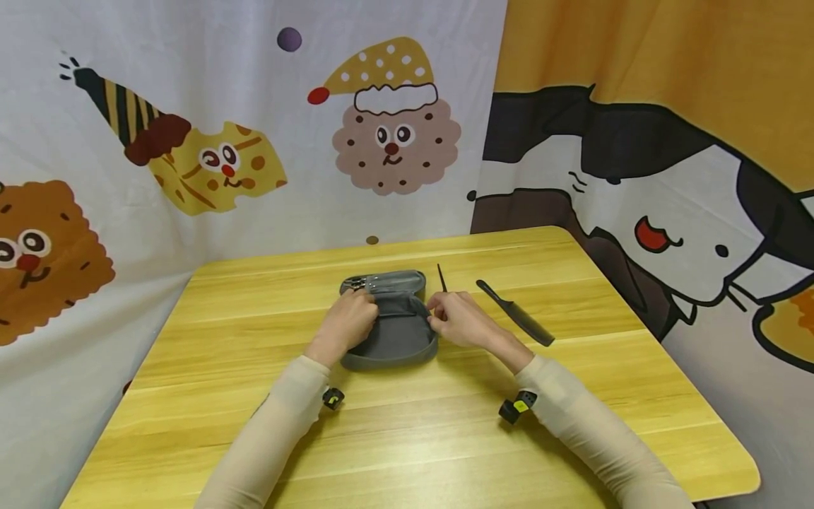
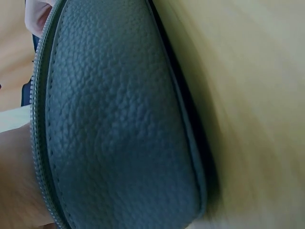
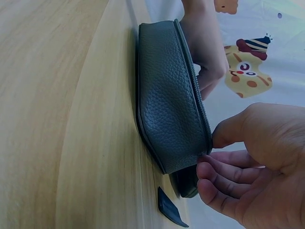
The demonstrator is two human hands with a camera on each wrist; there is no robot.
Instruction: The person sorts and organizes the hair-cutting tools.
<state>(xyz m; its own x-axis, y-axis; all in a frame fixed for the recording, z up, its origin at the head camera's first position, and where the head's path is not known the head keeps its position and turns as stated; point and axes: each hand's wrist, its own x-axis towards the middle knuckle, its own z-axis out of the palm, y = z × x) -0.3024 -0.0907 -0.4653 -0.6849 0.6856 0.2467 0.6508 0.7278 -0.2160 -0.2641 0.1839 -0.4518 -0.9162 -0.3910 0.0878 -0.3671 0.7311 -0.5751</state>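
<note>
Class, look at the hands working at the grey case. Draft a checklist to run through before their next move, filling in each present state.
1. Grey case open: ok, its lid is folded back.
2. Right grip holding the case: ok, it pinches the case on its right side.
3. Left grip empty: cannot tell, its fingertips are hidden.
4. Metal tools properly seated: cannot tell, they show at the lid's left end, too small to judge.
5. Table right of the case free: not ok, a comb and a thin dark stick lie there.
</note>
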